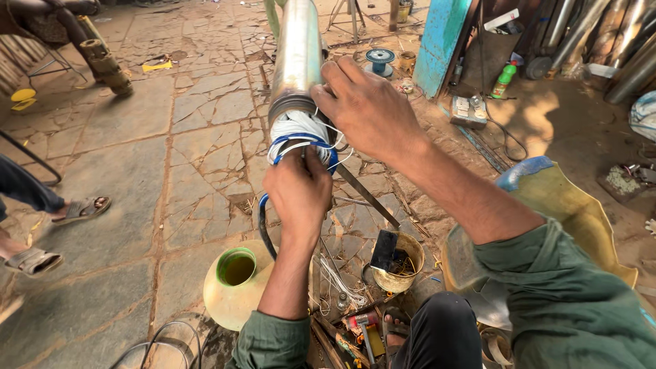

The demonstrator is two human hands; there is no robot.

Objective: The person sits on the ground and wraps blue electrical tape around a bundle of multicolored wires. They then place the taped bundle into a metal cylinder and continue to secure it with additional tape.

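Your left hand (298, 195) is curled around the near end of the steel cylinder (298, 55), pinching the white and blue wires (298, 133) bunched there. Your right hand (369, 109) grips the cylinder's right side, fingers closed over the wires. Below, near you, a yellow pot (236, 287) stands on the stone floor (137, 137), a small bucket (400, 263) to its right.

At frame centre, the left hand (298, 191) grips white and blue wires (298, 133) bunched at the steel cylinder's (296, 55) end; the right hand (369, 109) rests beside them, perhaps pinching a strand.
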